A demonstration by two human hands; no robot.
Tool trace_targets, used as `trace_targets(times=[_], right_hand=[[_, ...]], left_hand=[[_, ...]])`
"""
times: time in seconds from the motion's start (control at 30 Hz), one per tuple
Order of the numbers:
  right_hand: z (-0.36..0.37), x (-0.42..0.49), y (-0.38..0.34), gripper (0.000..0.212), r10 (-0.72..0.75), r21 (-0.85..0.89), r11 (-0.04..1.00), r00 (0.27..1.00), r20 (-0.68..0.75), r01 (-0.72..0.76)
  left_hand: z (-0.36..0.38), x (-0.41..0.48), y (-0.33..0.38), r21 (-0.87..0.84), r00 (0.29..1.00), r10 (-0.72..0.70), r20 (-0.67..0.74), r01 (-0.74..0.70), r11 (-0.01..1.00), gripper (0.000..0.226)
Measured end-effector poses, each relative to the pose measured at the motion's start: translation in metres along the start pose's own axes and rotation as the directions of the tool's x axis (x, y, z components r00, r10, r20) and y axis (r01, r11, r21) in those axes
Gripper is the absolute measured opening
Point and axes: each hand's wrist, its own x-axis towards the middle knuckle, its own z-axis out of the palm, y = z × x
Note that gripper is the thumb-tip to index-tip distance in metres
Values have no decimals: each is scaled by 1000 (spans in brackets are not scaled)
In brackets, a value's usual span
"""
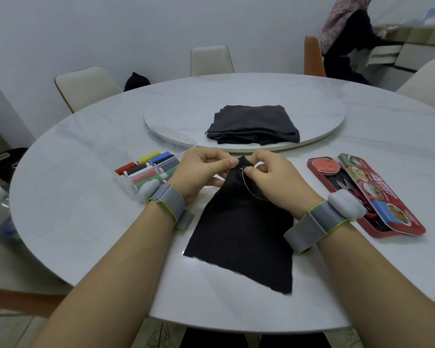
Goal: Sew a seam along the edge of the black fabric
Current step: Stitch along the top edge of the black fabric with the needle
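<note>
I see a round, white marbled tabletop [86, 222]. At its middle sits a white turntable [319, 131] carrying a stack of folded dark cloth [254, 124]. On my left lies a clear box [148, 169] of coloured thread spools, its clear lid [171, 136] just behind. An open red tin [399, 234] lies right. The black fabric [241, 242] rests near me, far end raised.

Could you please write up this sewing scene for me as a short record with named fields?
left hand: pinches the top edge of the black fabric
right hand: pinches the thread at that same edge; needle too small to make out
fabric: lower part lies flat on the table
thread: loops down over the fabric
left side: thread spools in a clear box
right side: open red tin
behind: folded dark cloth on the turntable
</note>
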Motion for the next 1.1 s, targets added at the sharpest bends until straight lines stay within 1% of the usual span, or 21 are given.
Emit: trace_targets(times=[0.1,0.2,0.33,0.47,0.6,0.7,0.77,0.87,0.9,0.97,1.0,1.1], right_hand=[[0,0,-1,20,9,5,1000,1000,-2,-9],[0,0,-2,22,21,39,999,1000,-6,-20],[0,0,-3,20,42,190,981,999,-21,-38],[2,0,-2,22,44,263,964,999,-20,-37],[2,-1,-2,8,33,288,958,998,-57,-15],[5,-3,-3,7,0,318,948,996,-90,29],[7,-4,-4,7,-22,333,941,994,-108,57],[10,-4,-4,9,-74,291,950,986,-146,115],[11,-5,-4,10,-98,257,957,982,-163,138],[13,-7,-4,11,-146,179,967,969,-201,182],[14,-8,-5,11,-173,143,968,960,-221,208],[17,-8,-6,12,-234,76,963,939,-251,260]], left_hand=[[0,0,-1,-8,1000,-12,16,12,1000,10],[-2,1,-2,-41,997,-34,66,36,998,11],[-1,2,-3,-169,993,-70,93,85,982,12],[-1,4,-7,-186,991,-74,111,94,978,13],[0,6,-12,-228,990,-56,131,85,970,12],[1,5,-13,-303,988,-61,144,103,947,6],[2,5,-13,-361,983,-69,170,128,924,10],[3,6,-15,-403,982,-84,170,147,903,16],[4,6,-15,-409,981,-88,172,152,900,18],[8,4,-15,-406,977,-97,191,169,898,15],[9,2,-15,-400,976,-95,196,168,901,17],[11,0,-11,-393,978,-97,186,164,905,31]])
